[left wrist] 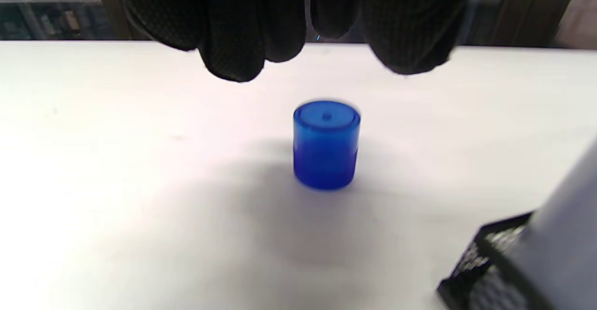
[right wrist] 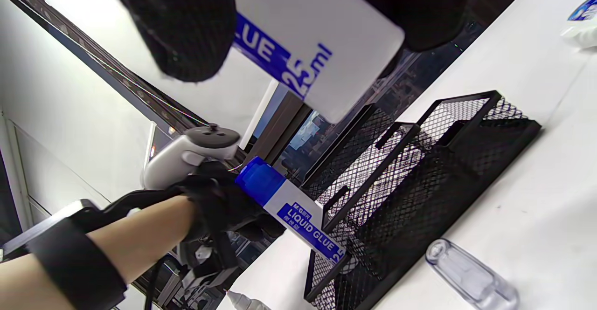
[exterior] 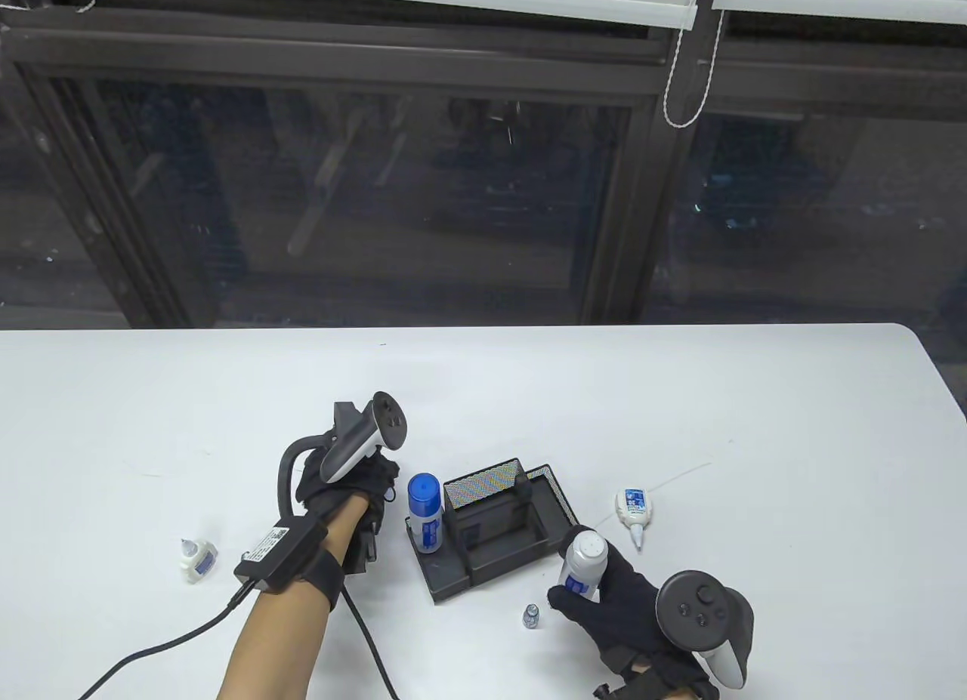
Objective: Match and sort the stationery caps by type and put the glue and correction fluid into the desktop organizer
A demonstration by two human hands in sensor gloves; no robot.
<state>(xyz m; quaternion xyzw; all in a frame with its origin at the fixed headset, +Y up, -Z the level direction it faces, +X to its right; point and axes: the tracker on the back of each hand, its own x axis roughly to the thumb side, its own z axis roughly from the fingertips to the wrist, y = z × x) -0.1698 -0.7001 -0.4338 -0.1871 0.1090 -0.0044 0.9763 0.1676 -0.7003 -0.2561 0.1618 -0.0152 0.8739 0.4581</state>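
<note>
My right hand [exterior: 591, 584] grips an uncapped white liquid glue bottle [exterior: 586, 558], tilted, just in front of the black mesh organizer [exterior: 452, 579]. In the right wrist view its fingers [right wrist: 182, 25] wrap that glue bottle [right wrist: 317, 44]. A second glue bottle with a blue cap [exterior: 424, 510] stands in the organizer's left end. My left hand [exterior: 369, 482] hovers left of the organizer. In the left wrist view its fingertips [left wrist: 233, 63] hang above a loose blue cap [left wrist: 326, 144] standing on the table, without touching it. That cap is hidden in the table view.
An uncapped correction fluid bottle [exterior: 633, 510] lies right of the organizer. Another small white bottle [exterior: 198, 559] sits far left. A small clear cap [exterior: 531, 616] lies in front of the organizer, near my right hand. A black cable trails from my left wrist.
</note>
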